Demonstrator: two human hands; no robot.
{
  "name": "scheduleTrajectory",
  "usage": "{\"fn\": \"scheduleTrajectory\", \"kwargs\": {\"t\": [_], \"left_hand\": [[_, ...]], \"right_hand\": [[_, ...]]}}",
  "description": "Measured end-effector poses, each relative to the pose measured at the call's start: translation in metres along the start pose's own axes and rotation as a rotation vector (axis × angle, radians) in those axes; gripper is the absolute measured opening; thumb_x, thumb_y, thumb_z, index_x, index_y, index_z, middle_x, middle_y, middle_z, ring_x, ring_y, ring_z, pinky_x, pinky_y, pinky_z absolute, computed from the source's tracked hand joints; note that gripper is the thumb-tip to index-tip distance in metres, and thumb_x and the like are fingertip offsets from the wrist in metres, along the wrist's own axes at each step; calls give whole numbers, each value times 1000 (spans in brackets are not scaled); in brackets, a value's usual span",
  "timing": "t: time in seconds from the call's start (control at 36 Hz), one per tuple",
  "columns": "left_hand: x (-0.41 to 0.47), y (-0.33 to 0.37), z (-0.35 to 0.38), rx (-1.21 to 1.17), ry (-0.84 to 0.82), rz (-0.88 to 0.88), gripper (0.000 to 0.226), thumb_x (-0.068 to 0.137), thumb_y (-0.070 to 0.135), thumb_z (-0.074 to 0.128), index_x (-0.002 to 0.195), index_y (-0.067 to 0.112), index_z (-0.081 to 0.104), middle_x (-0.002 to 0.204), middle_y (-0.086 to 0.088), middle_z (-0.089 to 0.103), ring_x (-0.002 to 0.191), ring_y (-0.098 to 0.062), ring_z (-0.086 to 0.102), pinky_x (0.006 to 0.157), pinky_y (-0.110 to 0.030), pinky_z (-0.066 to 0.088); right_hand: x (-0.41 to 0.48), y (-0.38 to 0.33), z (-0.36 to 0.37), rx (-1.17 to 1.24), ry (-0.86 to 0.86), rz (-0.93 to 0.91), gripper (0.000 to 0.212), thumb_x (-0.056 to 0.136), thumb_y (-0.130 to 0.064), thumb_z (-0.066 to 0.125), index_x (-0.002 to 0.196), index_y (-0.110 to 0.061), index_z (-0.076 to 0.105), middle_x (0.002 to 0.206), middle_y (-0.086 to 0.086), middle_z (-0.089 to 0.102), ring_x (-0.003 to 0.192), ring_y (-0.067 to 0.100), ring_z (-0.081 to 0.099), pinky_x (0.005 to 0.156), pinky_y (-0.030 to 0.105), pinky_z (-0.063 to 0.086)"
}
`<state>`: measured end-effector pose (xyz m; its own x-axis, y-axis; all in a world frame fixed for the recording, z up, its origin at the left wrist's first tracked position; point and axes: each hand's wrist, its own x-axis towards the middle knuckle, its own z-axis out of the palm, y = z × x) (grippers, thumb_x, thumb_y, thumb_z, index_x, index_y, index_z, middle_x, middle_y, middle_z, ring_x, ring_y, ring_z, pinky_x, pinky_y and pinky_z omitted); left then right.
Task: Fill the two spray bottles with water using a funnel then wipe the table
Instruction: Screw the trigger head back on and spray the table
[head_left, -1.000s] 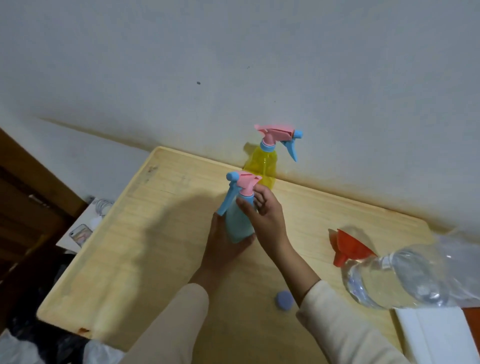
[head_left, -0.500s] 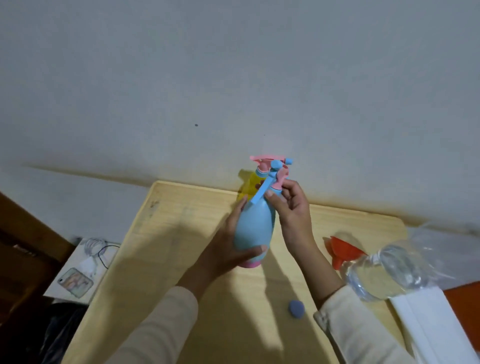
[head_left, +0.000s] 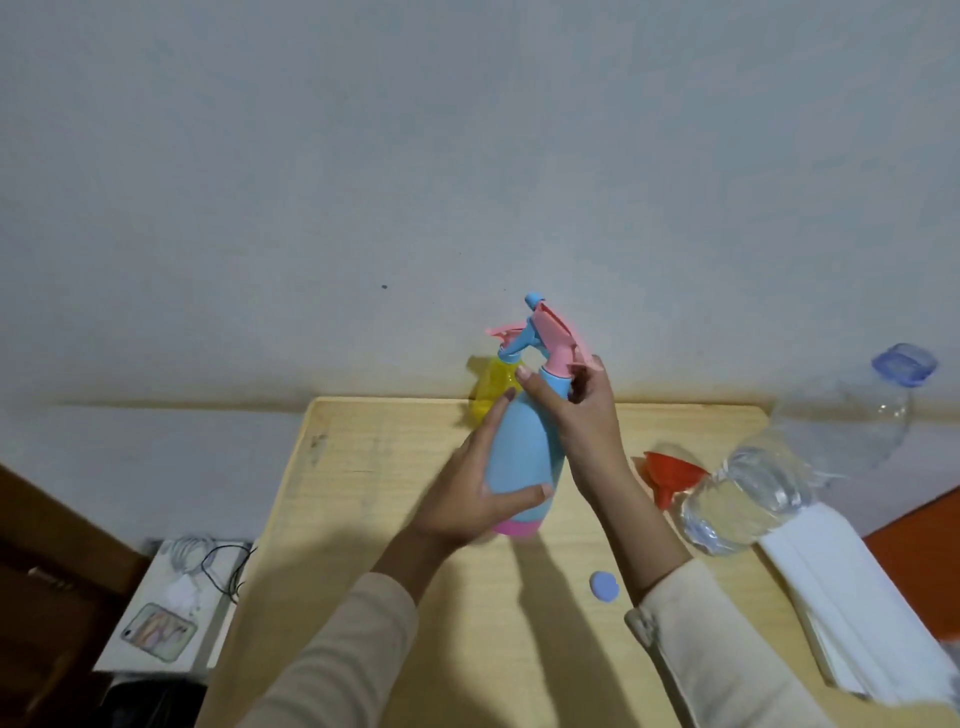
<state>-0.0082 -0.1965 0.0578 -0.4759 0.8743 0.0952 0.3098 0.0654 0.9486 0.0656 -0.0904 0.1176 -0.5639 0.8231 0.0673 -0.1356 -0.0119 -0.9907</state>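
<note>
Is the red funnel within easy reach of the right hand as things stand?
Probably yes, once it lets go. The right hand grips the blue spray bottle at its neck; the red funnel lies just to its right on the table, nothing between them.

Lighting is dim and even. Both hands, left hand (head_left: 470, 499) and right hand (head_left: 582, 415), show slight motion blur. Dark shadows fall on the table (head_left: 363, 467) below the fingers, toward the camera. Wide-angle distortion stretches objects at the right edge
</note>
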Motion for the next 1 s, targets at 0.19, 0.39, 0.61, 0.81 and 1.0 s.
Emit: {"fn": "scheduleTrajectory", "kwargs": {"t": [0.19, 0.39, 0.61, 0.81, 1.0], "left_hand": [[-8, 11, -5, 13, 65, 49, 93, 65, 47, 72, 141, 51, 19, 137, 16, 46, 119, -7, 52, 96, -42, 49], [-15, 15, -4, 32, 105, 74, 93, 64, 48, 72, 138, 56, 16, 136, 14, 46, 119, -7, 50, 94, -42, 50], [-18, 15, -2, 13, 108, 82, 92, 65, 46, 73, 138, 56, 17, 129, 24, 46, 115, -6, 52, 91, -41, 52], [-19, 20, -3, 140, 111, 61, 96, 62, 51, 70, 138, 57, 13, 138, 21, 42, 119, -10, 50, 93, -42, 50], [-17, 25, 8, 406, 256, 105, 109, 63, 46, 77, 144, 49, 5, 127, 7, 44, 105, -19, 54, 74, -43, 53]], "right_hand": [[-16, -7, 3, 175, 58, 7, 28, 82, -10, 71, 109, -10, 63, 100, 5, 70, 89, 13, 64, 85, 31, 52], [-28, -14, 12, 112, 14, 1, 18, 91, -25, 59, 104, -16, 66, 90, -3, 67, 80, 1, 61, 74, 18, 49], [-33, -16, 11, 63, 26, 8, 25, 93, -31, 56, 109, -14, 64, 96, -1, 67, 84, 3, 60, 75, 20, 49], [-33, -14, 12, 107, 173, -58, 23, 81, -16, 72, 102, -7, 69, 85, -5, 70, 72, -7, 62, 69, 11, 49], [-31, -11, 17, -18, 280, -220, 23, 89, -15, 63, 68, -21, 56, 49, -17, 44, 52, 1, 40, 55, 13, 32]]}}
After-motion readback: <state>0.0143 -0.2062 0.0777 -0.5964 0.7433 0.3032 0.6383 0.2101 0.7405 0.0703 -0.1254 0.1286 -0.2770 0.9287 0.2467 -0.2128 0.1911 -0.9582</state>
